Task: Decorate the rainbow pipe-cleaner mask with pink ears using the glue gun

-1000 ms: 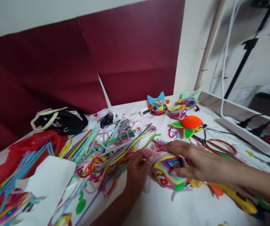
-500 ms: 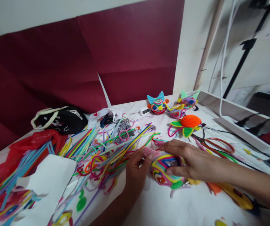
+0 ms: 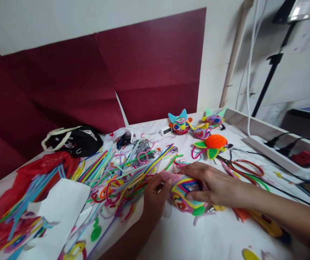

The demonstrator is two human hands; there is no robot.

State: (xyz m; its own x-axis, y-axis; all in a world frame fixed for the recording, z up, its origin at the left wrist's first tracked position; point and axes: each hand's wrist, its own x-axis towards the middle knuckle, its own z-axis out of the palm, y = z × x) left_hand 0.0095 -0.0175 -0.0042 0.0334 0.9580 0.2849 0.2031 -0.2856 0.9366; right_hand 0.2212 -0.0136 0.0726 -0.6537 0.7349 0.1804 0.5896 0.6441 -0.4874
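Lying across a white counter [image 3: 198, 242] is craft clutter. Near edge: a white sheet of paper [image 3: 60, 206] at left, and a yellow tool [image 3: 265, 222] at right, partly under the right forearm. Mid-counter, a loose heap of pipe cleaners [image 3: 122, 169] spreads left to a red plastic bag [image 3: 35, 168]. Scissors [image 3: 241, 167] w/ red handles lie to the right. Further back: black bag [image 3: 75, 141], orange-and-green figure [image 3: 214, 142], blue-horned figure [image 3: 180, 122] & green-horned figure [image 3: 214, 117] by the back edge, power strip [image 3: 274, 151] w/ plugs on a ledge at right. Behind, dark red panels [image 3: 144, 72] cover a pale wall.

Fingers: left hand [image 3: 155, 196] is curled, thumb & fingertips pinched on a pink fuzzy strip [image 3: 168, 176] at the top-left of a multicoloured pipe-cleaner ball [image 3: 184, 198]. Right hand [image 3: 214, 184] lies over the ball's right side, fingers stretched across its top, thumb lower down, in a loose clasp. The ball rests on the counter between both hands, just right of the heap.
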